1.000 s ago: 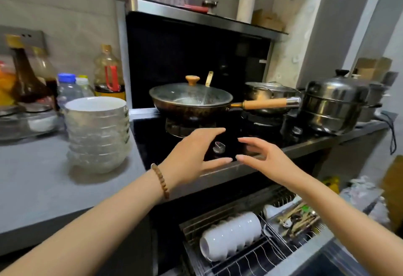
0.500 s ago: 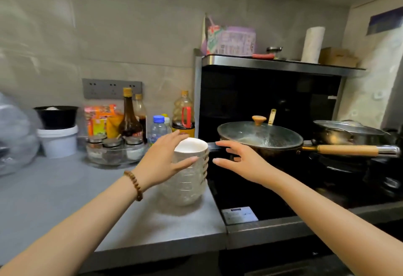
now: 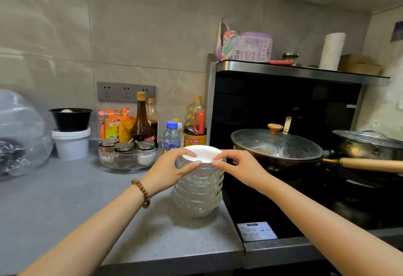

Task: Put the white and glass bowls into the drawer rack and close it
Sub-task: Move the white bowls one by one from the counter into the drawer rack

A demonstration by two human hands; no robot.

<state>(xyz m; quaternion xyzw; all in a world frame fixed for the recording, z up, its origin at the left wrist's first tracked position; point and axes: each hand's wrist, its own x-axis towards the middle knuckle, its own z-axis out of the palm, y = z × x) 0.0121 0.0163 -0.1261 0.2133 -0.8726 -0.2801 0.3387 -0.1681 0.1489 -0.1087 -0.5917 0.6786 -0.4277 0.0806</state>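
The left hand and right hand, open a moment ago, now pinch the rim of the white bowl atop the glass bowls, mid-frame on the worktop, seemingly ready to lift.

I see a white bowl nested upright atop a stack of clear ribbed glass bowls, standing at the table's right end.

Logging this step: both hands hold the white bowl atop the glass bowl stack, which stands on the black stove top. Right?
Not quite: in the head view left hand and right hand hold the white bowl atop the glass bowl stack, but it stands on the grey counter beside the stove top.
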